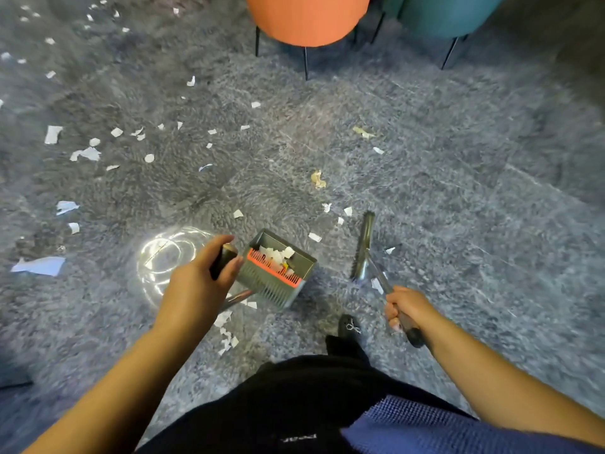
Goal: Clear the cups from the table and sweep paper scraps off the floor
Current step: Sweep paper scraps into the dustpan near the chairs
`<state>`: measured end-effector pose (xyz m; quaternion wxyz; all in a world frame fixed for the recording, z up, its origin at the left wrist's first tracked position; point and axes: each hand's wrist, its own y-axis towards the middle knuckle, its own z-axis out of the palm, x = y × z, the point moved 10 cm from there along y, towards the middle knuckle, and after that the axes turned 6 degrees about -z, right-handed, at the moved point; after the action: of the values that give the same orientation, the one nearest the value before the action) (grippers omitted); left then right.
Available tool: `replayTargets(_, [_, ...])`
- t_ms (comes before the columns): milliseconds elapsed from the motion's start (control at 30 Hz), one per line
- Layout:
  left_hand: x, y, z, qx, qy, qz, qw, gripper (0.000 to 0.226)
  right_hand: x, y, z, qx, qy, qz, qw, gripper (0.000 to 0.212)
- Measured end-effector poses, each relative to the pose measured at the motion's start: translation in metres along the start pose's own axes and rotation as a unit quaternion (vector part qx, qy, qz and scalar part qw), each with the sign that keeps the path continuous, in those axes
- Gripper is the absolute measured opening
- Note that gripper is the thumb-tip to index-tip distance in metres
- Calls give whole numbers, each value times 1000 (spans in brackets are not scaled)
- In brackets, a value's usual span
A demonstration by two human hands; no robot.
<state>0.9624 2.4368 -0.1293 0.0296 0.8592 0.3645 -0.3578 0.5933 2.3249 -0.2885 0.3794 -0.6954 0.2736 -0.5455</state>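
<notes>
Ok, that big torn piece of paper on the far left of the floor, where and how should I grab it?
Pinch the big torn paper at its pointed left tip, coming down from above. It lies flat on the carpet, so a thin corner lifts most easily. Both hands are busy: left hand holds the dustpan handle, right hand the broom.

office lounge | grey carpet (458, 198) | orange chair (304, 18), teal chair (448, 14)

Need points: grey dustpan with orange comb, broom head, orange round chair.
Grey dustpan with orange comb (278, 267): head view, on the orange comb strip.
Dark broom head (363, 247): head view, mid-length of the bristle block.
Orange round chair (307, 18): head view, on the seat shell.
</notes>
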Motion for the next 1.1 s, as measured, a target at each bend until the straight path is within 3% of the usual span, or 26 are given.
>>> replayTargets(200, [-53,15,43,-24,-7,-18,1000,36,22,42,-79,-35,-4,25,999,42])
replayTargets(367, [-88,21,78,-8,15,-35,999,35,29,77,-122,-41,-6,71,997,30])
replayTargets(533, [-113,23,101,-2,24,-43,999,39,26,116,-146,-56,-78,117,989,35])
replayTargets(633, [-117,24,105,-10,24,-53,998,38,22,129,-139,-34,-122,133,983,23])
replayTargets(867, [-118,23,106,-22,2,-87,996,38,48,127,-82,40,-158,86,983,19])
replayTargets(1100, [-116,20,86,-66,-19,-110,992,36,58,123,-31,125,-30,140,982,20])
